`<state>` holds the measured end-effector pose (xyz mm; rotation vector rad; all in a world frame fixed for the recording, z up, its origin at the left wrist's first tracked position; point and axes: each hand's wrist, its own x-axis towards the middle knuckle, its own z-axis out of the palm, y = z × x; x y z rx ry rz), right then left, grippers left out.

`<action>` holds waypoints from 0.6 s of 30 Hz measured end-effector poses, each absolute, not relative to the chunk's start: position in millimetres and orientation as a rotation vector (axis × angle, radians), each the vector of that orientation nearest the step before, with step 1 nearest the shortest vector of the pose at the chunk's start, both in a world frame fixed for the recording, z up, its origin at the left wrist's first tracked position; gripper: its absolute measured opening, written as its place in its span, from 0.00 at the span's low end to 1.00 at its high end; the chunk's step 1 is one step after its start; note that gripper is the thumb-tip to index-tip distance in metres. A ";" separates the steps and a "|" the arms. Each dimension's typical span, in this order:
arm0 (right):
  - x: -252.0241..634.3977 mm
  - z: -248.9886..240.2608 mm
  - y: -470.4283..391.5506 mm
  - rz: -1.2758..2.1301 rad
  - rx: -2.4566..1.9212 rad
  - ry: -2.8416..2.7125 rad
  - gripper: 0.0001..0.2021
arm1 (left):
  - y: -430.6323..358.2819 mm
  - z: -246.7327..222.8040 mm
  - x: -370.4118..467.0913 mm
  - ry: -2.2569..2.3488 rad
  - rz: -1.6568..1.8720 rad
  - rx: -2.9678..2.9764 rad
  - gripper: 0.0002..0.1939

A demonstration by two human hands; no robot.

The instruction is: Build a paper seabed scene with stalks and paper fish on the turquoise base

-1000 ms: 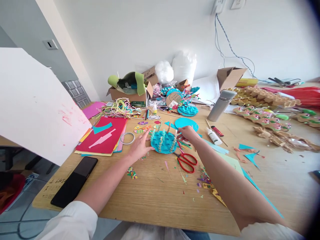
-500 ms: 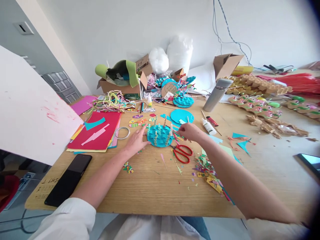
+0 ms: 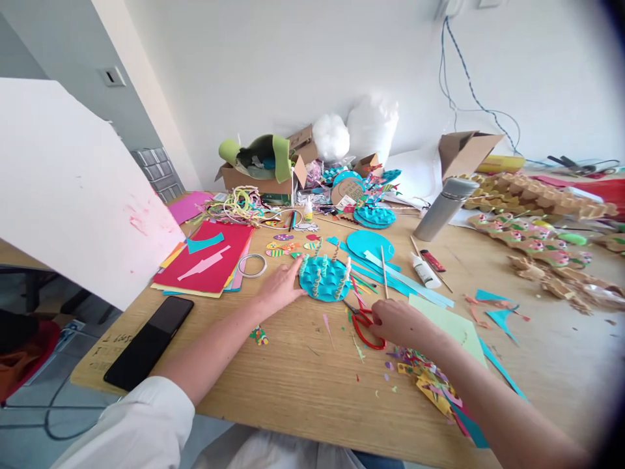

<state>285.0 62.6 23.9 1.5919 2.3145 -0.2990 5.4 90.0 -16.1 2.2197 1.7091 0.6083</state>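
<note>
My left hand (image 3: pixel 282 286) grips the left edge of a round blue paper craft piece (image 3: pixel 325 286) with its thumb and fingers. The piece has a scalloped, scale-like surface, and several pale twisted paper strips stand up from it. My right hand (image 3: pixel 396 320) is closed around a thin wooden stick (image 3: pixel 384 270) that points up and away from me. Its curled fingers are also at the handles of the red scissors (image 3: pixel 364 327), whose blades point toward the blue piece. Whether they touch the scissors I cannot tell. Small paper fish (image 3: pixel 278 253) lie behind the blue piece.
Blue paper strips and a blue disc (image 3: pixel 368 244) lie behind my right hand, near a white glue bottle (image 3: pixel 424 270) and a grey flask (image 3: pixel 445 208). Paper scraps (image 3: pixel 430 384) are at front right. Left are red paper (image 3: pixel 219 260), tape (image 3: pixel 252 265) and a phone (image 3: pixel 149 342).
My right hand has moved from beside the blue piece toward me, down to the scissors' handles, with the stick still in it. My left hand stays on the blue piece. The view has shifted.
</note>
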 end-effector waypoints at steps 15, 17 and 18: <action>295.5 11.4 61.8 -0.381 1.726 2.254 0.09 | 80.9 -10.4 -6.5 1.789 0.605 2.264 0.43; 298.8 6.4 63.4 -0.401 1.734 2.245 0.10 | 77.1 -6.6 -21.1 1.837 0.610 2.262 0.31; 299.8 5.1 63.8 -0.413 1.735 2.246 0.10 | 75.8 -4.6 -29.5 1.875 0.611 2.259 0.25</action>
